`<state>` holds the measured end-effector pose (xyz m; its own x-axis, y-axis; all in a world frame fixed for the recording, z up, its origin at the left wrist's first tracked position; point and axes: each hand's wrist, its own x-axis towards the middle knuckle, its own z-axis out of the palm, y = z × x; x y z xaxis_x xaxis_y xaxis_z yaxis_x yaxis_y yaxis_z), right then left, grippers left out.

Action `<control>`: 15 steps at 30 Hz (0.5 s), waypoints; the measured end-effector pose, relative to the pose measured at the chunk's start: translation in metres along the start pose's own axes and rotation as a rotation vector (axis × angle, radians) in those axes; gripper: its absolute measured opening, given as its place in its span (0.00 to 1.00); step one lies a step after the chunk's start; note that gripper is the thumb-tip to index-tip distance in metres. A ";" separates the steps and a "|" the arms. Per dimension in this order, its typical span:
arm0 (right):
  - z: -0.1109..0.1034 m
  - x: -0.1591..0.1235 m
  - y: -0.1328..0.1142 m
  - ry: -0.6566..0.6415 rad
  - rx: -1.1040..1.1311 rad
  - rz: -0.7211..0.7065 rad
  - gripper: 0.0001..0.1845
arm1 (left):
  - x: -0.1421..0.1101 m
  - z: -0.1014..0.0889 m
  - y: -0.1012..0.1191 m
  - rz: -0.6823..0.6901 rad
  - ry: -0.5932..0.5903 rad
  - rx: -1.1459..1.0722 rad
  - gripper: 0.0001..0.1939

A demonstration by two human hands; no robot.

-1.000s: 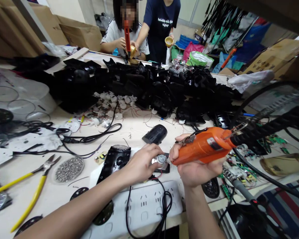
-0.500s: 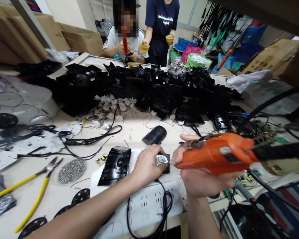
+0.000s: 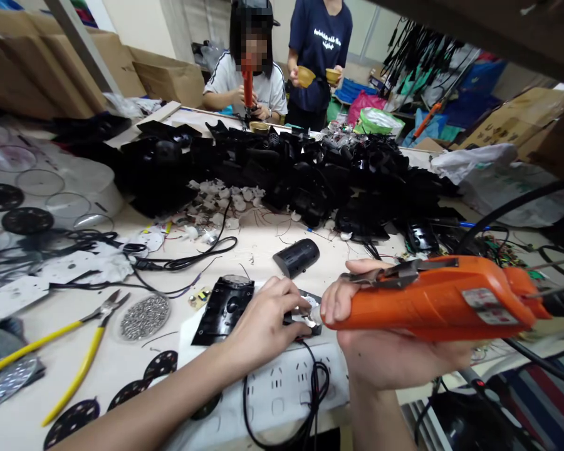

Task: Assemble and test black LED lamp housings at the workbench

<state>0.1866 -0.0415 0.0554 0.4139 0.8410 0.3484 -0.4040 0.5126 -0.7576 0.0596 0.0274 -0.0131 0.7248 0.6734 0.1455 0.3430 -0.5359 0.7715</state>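
My right hand (image 3: 376, 351) grips an orange electric screwdriver (image 3: 423, 297), held nearly level with its tip pointing left. The tip meets a small white part (image 3: 313, 313) that sits on a dark piece (image 3: 316, 330). Curled around that white part are the fingers of my left hand (image 3: 272, 313), which partly hide it. Beside my left wrist lies a black plastic housing panel (image 3: 222, 310) with its ribbed inside showing. A curved black cover (image 3: 296, 257) rests just beyond my hands.
A white power strip (image 3: 282, 382) with a looped black cable lies below my hands. Yellow-handled cutters (image 3: 87, 351) and a dish of screws (image 3: 144, 316) are at left. Black housings (image 3: 272, 163) heap across the back. Two people are beyond, one holding yellow bowls (image 3: 305, 76).
The screwdriver has swung to a more level, sideways pose and its tip now reaches the white part. My left fingers have shifted around that part. The standing person's bowls have moved.
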 end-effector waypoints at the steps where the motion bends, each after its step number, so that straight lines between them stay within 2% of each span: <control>1: 0.000 0.000 -0.001 -0.006 0.008 0.004 0.36 | -0.002 0.000 0.001 -0.004 -0.010 -0.008 0.05; 3: 0.001 0.000 -0.001 -0.005 0.011 0.008 0.37 | -0.005 0.002 0.000 -0.018 0.003 -0.023 0.01; 7: 0.003 0.003 0.011 0.000 -0.016 -0.033 0.40 | -0.004 0.004 -0.005 -0.088 0.041 0.074 0.08; 11: 0.004 0.008 0.030 0.038 -0.029 -0.028 0.41 | 0.000 0.000 -0.009 -0.189 0.018 0.194 0.16; 15: 0.006 0.011 0.042 0.046 -0.067 0.031 0.43 | 0.002 -0.001 -0.010 -0.151 -0.021 0.267 0.14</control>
<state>0.1696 -0.0100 0.0303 0.4402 0.8464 0.2996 -0.3625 0.4728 -0.8032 0.0570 0.0351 -0.0196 0.6650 0.7464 0.0263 0.5910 -0.5475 0.5925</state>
